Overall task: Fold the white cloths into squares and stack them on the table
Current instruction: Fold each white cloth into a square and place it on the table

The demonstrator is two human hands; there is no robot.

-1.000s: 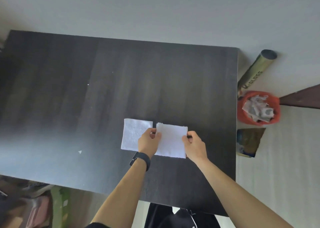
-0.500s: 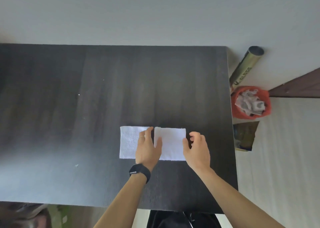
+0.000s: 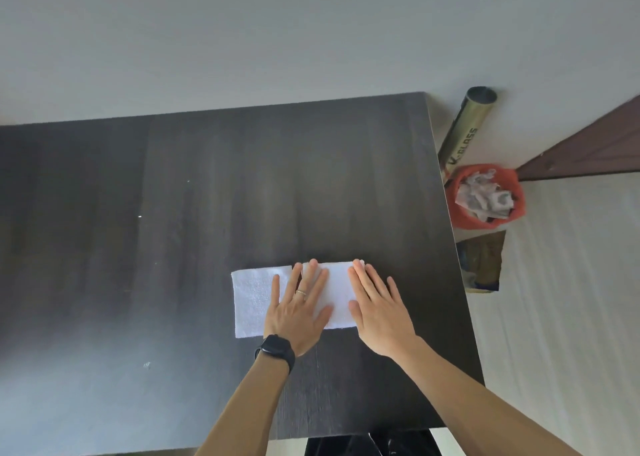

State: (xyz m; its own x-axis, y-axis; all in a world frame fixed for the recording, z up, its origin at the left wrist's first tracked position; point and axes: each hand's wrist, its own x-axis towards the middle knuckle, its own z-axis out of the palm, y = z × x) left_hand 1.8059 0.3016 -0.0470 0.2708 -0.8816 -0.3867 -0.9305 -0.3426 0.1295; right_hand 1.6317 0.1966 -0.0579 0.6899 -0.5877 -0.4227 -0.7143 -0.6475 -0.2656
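Near the front edge of a dark wooden table [image 3: 207, 195], the left hand [image 3: 298, 311] and right hand [image 3: 379, 311] lie flat side by side, fingers straight, pressing a folded white cloth [image 3: 337, 292]. A second white cloth square [image 3: 256, 299] lies just beside it. Sliding the palms unevenly would likely drag the fold crooked.

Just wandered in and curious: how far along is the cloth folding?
Done: one folded white cloth lies on the dark table. In hand: the left hand and right hand press a second white cloth flat beside it. Left: stacking, since the two lie side by side.
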